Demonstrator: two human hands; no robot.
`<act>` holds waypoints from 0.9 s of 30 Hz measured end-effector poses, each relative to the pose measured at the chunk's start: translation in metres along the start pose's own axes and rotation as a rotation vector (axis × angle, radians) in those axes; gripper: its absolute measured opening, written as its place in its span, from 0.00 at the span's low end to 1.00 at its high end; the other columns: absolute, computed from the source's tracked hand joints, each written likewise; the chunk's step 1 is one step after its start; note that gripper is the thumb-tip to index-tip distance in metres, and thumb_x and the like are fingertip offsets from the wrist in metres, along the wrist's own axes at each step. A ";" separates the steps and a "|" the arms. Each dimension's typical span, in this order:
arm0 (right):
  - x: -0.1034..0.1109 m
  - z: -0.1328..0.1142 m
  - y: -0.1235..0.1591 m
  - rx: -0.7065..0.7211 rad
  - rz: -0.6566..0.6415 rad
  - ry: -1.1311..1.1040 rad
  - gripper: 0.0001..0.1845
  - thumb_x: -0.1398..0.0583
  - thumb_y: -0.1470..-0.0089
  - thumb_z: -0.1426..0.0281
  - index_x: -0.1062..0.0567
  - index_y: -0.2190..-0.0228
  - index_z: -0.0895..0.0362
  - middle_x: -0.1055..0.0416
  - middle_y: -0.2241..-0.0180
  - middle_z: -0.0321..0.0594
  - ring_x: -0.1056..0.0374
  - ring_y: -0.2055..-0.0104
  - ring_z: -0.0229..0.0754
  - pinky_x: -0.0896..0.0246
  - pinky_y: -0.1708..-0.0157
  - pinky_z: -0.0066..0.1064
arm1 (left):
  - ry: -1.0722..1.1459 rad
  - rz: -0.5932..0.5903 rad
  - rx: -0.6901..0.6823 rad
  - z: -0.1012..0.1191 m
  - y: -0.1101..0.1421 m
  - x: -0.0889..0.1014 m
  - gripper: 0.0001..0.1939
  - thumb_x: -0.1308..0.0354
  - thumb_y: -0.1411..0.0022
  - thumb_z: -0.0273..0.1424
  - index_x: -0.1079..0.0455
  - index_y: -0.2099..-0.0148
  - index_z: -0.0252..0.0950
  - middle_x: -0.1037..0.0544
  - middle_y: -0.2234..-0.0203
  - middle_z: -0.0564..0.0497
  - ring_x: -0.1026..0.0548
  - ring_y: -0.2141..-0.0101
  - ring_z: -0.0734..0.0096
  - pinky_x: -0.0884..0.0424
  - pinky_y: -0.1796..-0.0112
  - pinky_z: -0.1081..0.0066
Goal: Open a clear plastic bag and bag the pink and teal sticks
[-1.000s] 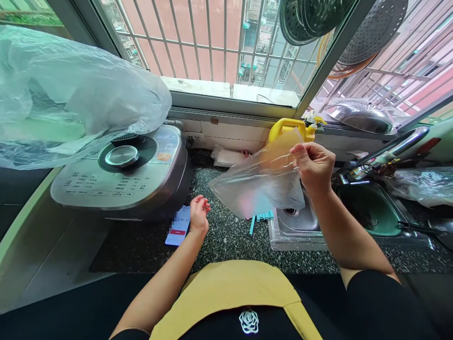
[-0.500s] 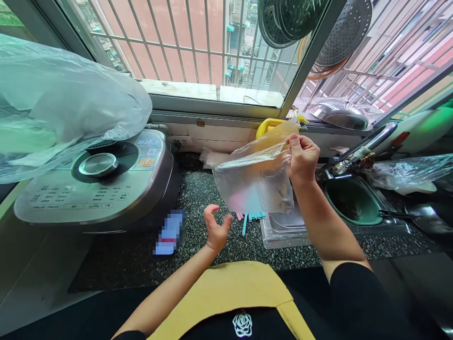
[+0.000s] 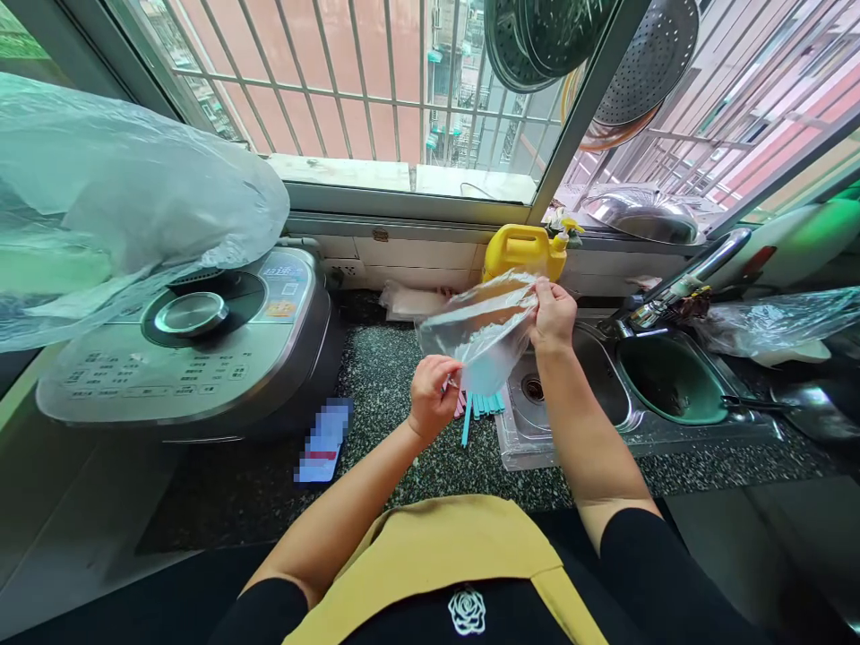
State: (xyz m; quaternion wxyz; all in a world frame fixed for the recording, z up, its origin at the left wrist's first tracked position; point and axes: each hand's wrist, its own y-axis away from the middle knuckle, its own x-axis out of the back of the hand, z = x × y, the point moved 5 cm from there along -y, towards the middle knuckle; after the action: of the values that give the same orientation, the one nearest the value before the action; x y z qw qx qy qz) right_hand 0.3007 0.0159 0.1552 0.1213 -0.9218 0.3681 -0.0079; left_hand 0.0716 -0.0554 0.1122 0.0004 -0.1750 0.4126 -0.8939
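A clear plastic bag (image 3: 480,331) hangs between my two hands, above the speckled counter by the sink. My right hand (image 3: 554,313) pinches its upper right edge. My left hand (image 3: 434,394) is closed with its fingertips on the bag's lower left corner. Under and behind the bag, several blue sealing clips (image 3: 485,406) lie on the counter with some pink ones (image 3: 460,405) beside them; the bag hides part of them. The clips' exact kind is hard to confirm.
To the left stands a large plastic-draped cooker (image 3: 202,358), with a blurred phone-like object (image 3: 323,441) in front. At the back are a yellow jug (image 3: 520,251) and a folded clear bag (image 3: 409,300). On the right is a steel sink (image 3: 605,363) holding a green basin (image 3: 672,381).
My left hand has risen from beside the bag and closed on its lower left corner. My right hand has moved left and lower with the bag, uncovering the yellow jug.
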 end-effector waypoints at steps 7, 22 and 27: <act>0.031 -0.019 0.091 0.857 -0.040 0.415 0.21 0.44 0.49 0.54 0.36 0.56 0.51 0.34 0.62 0.44 0.35 0.62 0.46 0.38 0.62 0.41 | 0.135 -0.084 0.436 0.000 -0.022 0.040 0.13 0.50 0.40 0.35 0.36 0.75 0.37 0.36 0.84 0.56 0.39 0.81 0.75 0.44 0.76 0.74; -0.023 -0.071 0.126 0.850 -0.741 0.333 0.10 0.45 0.44 0.68 0.26 0.74 0.55 0.28 0.78 0.37 0.35 0.74 0.38 0.39 0.69 0.32 | 0.321 -0.537 0.542 -0.013 -0.029 0.062 0.14 0.46 0.43 0.39 0.29 0.72 0.35 0.34 0.83 0.55 0.38 0.79 0.76 0.43 0.76 0.76; -0.042 -0.081 0.120 0.611 -0.883 0.371 0.15 0.44 0.44 0.66 0.28 0.79 0.59 0.33 0.83 0.33 0.41 0.81 0.31 0.45 0.79 0.24 | 0.459 -0.449 0.539 -0.005 -0.048 0.062 0.16 0.37 0.50 0.37 0.28 0.59 0.36 0.27 0.73 0.52 0.32 0.72 0.73 0.36 0.68 0.74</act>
State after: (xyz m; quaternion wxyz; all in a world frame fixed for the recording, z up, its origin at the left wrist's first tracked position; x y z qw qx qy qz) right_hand 0.1807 -0.0576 0.2097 0.3010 -0.8944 -0.0560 -0.3260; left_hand 0.0182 -0.0288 0.1638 -0.2407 -0.0504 0.1051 -0.9636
